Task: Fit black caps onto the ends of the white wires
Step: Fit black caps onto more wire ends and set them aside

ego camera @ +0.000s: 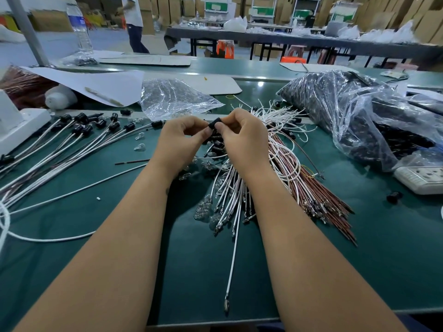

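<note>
— Green matting covers the bench [96, 236]; what lies furthest left of the black cap [215, 122]?

— A white block [16, 125] at the frame's edge; then, still well left of the cap, a fan of finished wires [72, 144], each white lead ending in a black cap of its own; a few small glass bulbs [139, 141] lie between that fan and the cap; behind them, left of the cap and further back, sits a crumpled clear bag [172, 97].

— And the hands?

— The left hand [178, 140] comes in just left of the cap; its fingers are curled, thumb and forefinger closing on the cap's left side; the right hand [242, 137] meets it from the other side, fingers likewise curled and pinching the same cap; the cap sits between the two sets of fingertips, raised above the bench; whether a wire end is already inside it cannot be told.

— Below the cap?

— A loose heap of white wires [230, 185] with metal terminals, one long lead running toward the near edge; just right of that, a bundle of brown wires [321, 195].

— Furthest right?

— A large clear bag of black caps [354, 116], well right of the held cap; beyond it a white power strip [422, 178], and a stray black cap [394, 196] beside the strip.
</note>
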